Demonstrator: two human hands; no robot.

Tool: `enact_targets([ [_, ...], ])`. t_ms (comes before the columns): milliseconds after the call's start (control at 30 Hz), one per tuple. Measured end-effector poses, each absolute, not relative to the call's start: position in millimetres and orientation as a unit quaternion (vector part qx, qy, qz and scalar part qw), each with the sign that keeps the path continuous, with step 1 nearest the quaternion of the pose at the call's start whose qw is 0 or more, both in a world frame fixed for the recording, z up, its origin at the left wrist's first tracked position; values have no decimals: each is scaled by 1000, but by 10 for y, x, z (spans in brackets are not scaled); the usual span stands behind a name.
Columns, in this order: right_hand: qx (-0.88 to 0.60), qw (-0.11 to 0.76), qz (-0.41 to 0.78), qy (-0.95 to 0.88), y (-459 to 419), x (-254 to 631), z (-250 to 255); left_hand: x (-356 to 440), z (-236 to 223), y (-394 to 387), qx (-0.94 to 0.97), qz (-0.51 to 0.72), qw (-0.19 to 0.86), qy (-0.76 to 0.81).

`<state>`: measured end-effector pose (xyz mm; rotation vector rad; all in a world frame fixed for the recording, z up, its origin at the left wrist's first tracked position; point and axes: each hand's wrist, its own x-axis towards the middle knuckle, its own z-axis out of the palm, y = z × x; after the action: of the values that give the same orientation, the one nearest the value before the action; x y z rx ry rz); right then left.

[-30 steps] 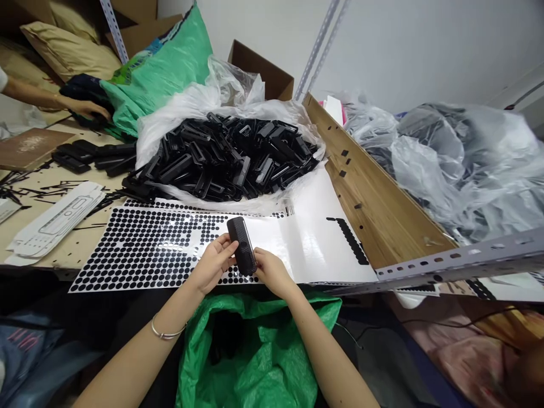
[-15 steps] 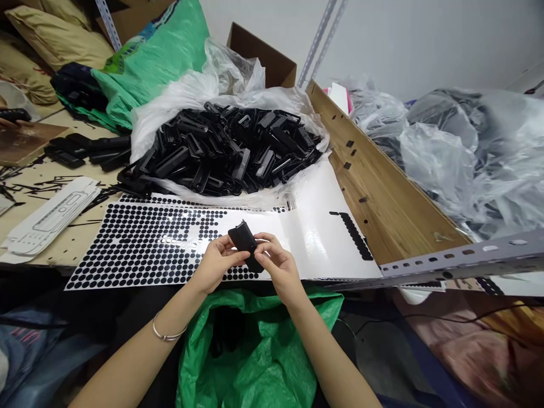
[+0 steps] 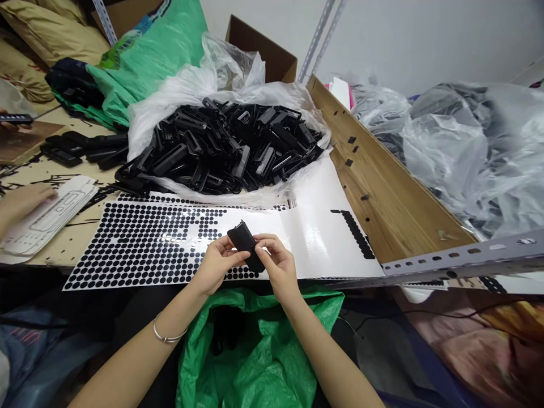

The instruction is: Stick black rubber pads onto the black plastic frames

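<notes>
A black plastic casing [image 3: 243,237] is held tilted between both hands, above a white sheet of round black stickers [image 3: 140,243]. My left hand [image 3: 216,263] grips its left side, thumb across the front. On the other side, my right hand [image 3: 278,263] has its thumb and fingers closed at the casing's right edge, the thumb pressed on its face. Whether a small sticker lies under that thumb is hidden. Behind the sheet, a heap of similar black casings [image 3: 238,147] fills an open white plastic bag [image 3: 178,90].
An open green sack [image 3: 272,362] sits below the table edge. At left, another person's hand [image 3: 25,204] touches a stack of printed white cards [image 3: 63,209]. A wooden board [image 3: 391,198] and a perforated metal rail [image 3: 467,252] bound the right side.
My right thumb has shifted slightly on the casing, while my left hand stays nearly still. Another person's hand has come in at the left over the white cards.
</notes>
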<state>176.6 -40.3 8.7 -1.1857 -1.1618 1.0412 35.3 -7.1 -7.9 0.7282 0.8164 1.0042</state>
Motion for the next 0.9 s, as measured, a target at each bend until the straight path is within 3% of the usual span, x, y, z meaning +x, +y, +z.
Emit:
enact_targets([
  [467,-500,602,430,-451,-388,1713,-13,358,-77,-98,324,462,733,379],
  [767,-465,518,546,-466,-338,1819,26,333,-39,-134,396,447,722,350],
  [833,-480,526,485,-507,-312,1944,70,313,-42,-161,410,438,724,342],
  [900,-538,549,327,-550,-240,2168,138,281,-39,-184,415,435,725,336],
])
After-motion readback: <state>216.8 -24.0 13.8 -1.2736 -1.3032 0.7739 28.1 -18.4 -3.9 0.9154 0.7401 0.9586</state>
